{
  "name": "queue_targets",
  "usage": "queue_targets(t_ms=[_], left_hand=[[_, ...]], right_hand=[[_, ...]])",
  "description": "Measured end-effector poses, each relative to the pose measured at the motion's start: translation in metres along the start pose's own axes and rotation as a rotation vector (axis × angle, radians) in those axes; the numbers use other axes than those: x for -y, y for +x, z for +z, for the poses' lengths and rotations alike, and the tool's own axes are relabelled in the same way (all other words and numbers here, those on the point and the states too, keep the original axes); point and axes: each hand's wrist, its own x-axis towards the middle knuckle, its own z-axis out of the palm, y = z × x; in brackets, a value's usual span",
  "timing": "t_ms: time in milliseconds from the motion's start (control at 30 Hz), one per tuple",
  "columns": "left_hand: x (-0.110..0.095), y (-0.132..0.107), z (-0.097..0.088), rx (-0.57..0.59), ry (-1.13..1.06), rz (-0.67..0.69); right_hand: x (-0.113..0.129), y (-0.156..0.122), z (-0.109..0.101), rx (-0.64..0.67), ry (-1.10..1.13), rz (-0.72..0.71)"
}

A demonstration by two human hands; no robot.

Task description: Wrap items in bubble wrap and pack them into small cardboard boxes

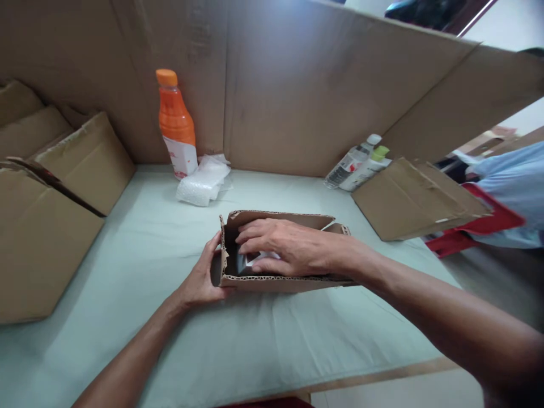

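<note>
A small open cardboard box (272, 281) lies on the pale green table cover (140, 243) in front of me. My left hand (203, 276) grips the box's left end, thumb on the near edge and fingers round the side flap. My right hand (284, 247) reaches into the box from the right, its fingers curled down onto a dark and white item (255, 260) that is mostly hidden under them. What the item is, I cannot make out.
An orange bottle (175, 122) stands at the back by a wad of bubble wrap (203, 181). Two clear bottles (357, 163) lie at the back right. Folded cardboard pieces (72, 187) flank the left, another (414, 198) the right. A tall cardboard wall (297, 85) closes the back. A red object (476, 226) lies far right.
</note>
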Motion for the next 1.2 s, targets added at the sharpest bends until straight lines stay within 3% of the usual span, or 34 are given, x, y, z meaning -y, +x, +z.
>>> queue_targets(t_ms=[100,167,233,300,333,400,500,733,800,900,967,1033,1100,1200], left_hand=[[-0.004,-0.001,0.000,0.004,0.010,-0.016],[-0.008,-0.002,0.000,0.013,-0.006,-0.049],[-0.011,-0.003,0.000,0.009,-0.032,-0.069],[-0.013,-0.004,0.001,0.004,-0.049,-0.071],[-0.013,-0.005,0.001,0.005,-0.053,-0.067],[-0.014,-0.006,0.002,0.009,-0.061,-0.058],[-0.014,-0.003,-0.001,0.000,-0.044,-0.072],[-0.012,0.052,-0.011,-0.087,-0.030,-0.114],[-0.009,0.062,-0.011,-0.121,-0.035,-0.094],[0.001,0.057,-0.018,-0.108,-0.027,-0.075],[0.009,0.051,-0.034,-0.173,0.024,-0.105],[0.017,0.054,-0.058,-0.350,0.128,-0.176],[0.025,0.071,-0.085,-0.535,0.232,-0.252],[0.039,0.112,-0.114,-0.670,0.298,-0.335]], right_hand=[[0.004,-0.046,-0.007,-0.245,0.070,0.192],[0.007,-0.089,0.006,-0.563,0.081,0.394],[0.009,-0.133,0.039,-0.855,0.132,0.577],[0.010,-0.165,0.088,-1.123,0.265,0.753],[0.010,-0.173,0.115,-1.114,0.372,0.849],[0.009,-0.173,0.161,-0.974,0.534,0.946],[0.000,-0.150,0.192,-0.820,0.609,0.999],[-0.057,-0.095,0.159,-0.849,0.685,0.885],[-0.069,-0.085,0.161,-0.887,0.683,0.857],[-0.077,-0.079,0.173,-0.918,0.643,0.889],[-0.078,-0.080,0.181,-0.920,0.604,0.910],[-0.079,-0.082,0.185,-0.916,0.570,0.912],[-0.081,-0.083,0.186,-0.912,0.541,0.919],[-0.082,-0.084,0.184,-0.901,0.500,0.940]])
